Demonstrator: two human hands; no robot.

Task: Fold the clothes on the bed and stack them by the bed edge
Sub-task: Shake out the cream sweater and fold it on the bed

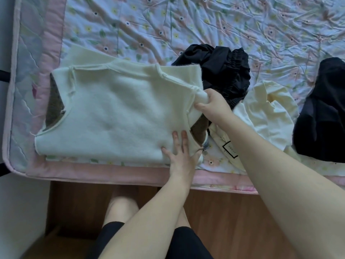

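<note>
A cream fleece garment, turned inside out with its brown outer side peeking at both ends, lies spread near the bed's front left corner. My left hand presses flat on its lower right part, fingers straight. My right hand grips a bunched fold of the same garment at its right edge. To the right lie a crumpled black garment, a pale cream shirt with a square label and another dark garment.
The bed has a floral quilt with a pink border running along the near edge. Beyond the edge is wooden floor, with my legs in black shorts below. A pale wall stands at left.
</note>
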